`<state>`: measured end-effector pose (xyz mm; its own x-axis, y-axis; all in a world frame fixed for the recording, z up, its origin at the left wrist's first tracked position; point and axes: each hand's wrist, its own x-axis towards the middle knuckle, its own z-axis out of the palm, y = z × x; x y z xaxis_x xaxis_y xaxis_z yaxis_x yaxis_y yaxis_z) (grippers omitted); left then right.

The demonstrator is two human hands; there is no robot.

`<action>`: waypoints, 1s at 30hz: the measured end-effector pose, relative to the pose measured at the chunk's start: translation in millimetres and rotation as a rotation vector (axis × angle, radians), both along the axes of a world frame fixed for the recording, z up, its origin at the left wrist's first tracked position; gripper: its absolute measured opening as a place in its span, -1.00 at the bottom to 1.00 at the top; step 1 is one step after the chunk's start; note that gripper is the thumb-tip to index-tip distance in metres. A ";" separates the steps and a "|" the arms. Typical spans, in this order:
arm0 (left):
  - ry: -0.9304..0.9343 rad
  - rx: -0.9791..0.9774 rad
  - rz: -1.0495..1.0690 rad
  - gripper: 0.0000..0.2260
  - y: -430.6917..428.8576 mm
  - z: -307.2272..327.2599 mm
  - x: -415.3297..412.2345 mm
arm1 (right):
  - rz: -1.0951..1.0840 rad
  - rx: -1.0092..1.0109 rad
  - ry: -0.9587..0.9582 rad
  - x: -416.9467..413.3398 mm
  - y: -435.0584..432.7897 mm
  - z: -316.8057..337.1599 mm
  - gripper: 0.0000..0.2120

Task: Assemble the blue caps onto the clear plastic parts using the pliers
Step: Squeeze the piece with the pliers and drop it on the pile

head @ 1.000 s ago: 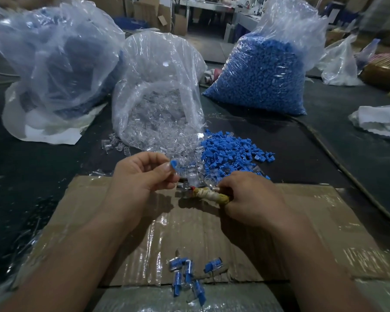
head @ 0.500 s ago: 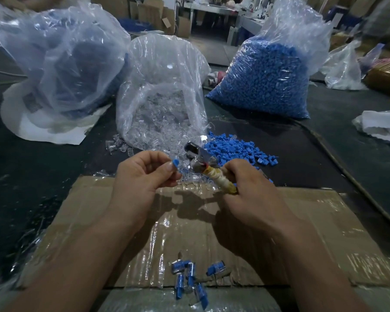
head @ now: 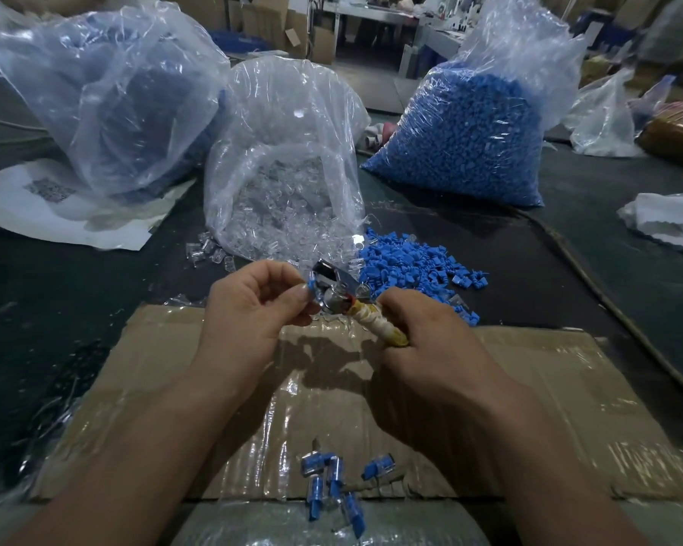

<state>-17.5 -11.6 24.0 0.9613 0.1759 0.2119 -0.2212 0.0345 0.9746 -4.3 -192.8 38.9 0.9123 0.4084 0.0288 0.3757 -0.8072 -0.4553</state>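
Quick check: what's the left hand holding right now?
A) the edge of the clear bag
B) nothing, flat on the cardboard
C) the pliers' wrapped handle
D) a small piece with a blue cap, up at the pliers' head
D: the left hand pinches a small blue-capped piece right at the metal head of the pliers, whose wrapped handle the right hand grips.

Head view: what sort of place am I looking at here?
Likely a small assembly workshop or factory: a bulk bag of blue caps, a bag of clear plastic parts, and a few capped pieces lying on the cardboard sheet.
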 end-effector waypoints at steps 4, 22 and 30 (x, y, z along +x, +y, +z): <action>-0.033 0.076 0.027 -0.81 -1.1 1.2 -3.1 | -0.006 0.039 0.031 -0.8 2.1 2.7 -0.76; 0.003 -0.005 0.148 -0.86 2.5 8.1 -2.9 | -0.023 -0.009 0.007 3.2 -7.1 3.5 -0.79; 0.246 0.119 -0.561 -0.82 9.8 21.0 -14.8 | 0.005 -0.171 0.148 1.8 -10.4 3.1 -0.73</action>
